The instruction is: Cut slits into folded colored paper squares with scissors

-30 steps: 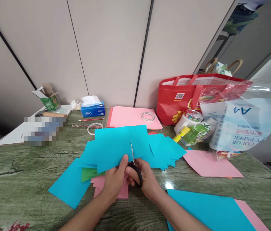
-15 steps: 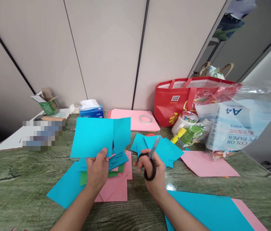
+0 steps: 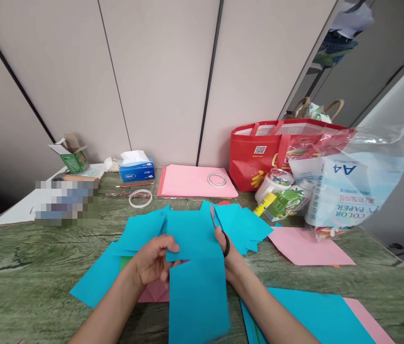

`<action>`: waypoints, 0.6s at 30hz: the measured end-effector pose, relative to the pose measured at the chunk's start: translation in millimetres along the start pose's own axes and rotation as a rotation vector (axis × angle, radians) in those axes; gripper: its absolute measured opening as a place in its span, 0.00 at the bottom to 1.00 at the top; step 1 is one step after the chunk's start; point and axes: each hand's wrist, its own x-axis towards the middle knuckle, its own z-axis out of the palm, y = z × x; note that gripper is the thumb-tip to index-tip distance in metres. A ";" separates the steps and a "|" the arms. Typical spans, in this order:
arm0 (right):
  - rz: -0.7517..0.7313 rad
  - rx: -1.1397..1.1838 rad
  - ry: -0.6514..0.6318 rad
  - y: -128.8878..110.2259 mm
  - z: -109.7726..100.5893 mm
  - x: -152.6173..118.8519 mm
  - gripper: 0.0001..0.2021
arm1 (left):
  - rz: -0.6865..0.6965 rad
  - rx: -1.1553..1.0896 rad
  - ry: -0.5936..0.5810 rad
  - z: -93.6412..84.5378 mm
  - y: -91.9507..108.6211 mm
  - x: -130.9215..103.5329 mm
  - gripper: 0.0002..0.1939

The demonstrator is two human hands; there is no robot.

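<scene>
Hands (image 3: 155, 260) now together behind blue sheet (image 3: 196, 272)

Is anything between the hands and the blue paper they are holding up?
Nothing visible. The left hand grips the blue paper directly at its left edge. The right hand, mostly hidden behind the sheet, holds the scissors right at the paper's right edge.

Around the red bag (image 3: 259, 153) there are two tape rings, one tissue box (image 3: 136, 169), one glue stick (image 3: 263, 204) and one scissors (image 3: 219, 229).
</scene>
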 end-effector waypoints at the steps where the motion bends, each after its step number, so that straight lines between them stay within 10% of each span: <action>1: 0.040 0.050 -0.060 0.6 -0.7 0.1 0.20 | -0.047 0.005 -0.049 0.2 1.2 0.2 0.19; 5: 0.071 0.168 -0.110 1.6 -2.7 1.3 0.19 | 0.098 -0.117 -0.086 2.7 6.9 2.5 0.19; 12: 0.033 0.471 0.251 5.3 -4.9 10.2 0.14 | 0.467 0.206 0.242 10.8 -15.2 4.1 0.23; 18: -0.063 0.381 0.259 11.5 3.6 8.7 0.12 | 0.421 0.493 0.158 18.8 -41.8 8.1 0.19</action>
